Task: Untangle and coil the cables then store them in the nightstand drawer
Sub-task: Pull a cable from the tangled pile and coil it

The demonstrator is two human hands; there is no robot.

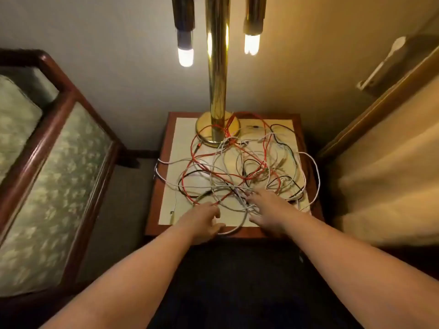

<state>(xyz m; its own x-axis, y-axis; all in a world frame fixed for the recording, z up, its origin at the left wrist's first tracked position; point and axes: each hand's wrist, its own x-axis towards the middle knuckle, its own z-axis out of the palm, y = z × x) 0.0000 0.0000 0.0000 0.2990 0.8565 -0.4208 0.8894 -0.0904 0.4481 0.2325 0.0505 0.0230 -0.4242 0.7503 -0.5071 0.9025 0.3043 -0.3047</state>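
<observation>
Barely started: cables [237,174] all one knot on the nightstand [154,210]. Right hand [268,210] spread flat near the front edge, can't tell if left hand [204,222] grips anything.

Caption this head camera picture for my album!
Left hand and right hand reach into tangled cables by a brass lamp.

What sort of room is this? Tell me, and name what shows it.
Probably a bedroom or hotel room: a wooden nightstand strewn with tangled cables, a brass lamp standing on it, and a cushioned wooden-framed chair beside it.
</observation>
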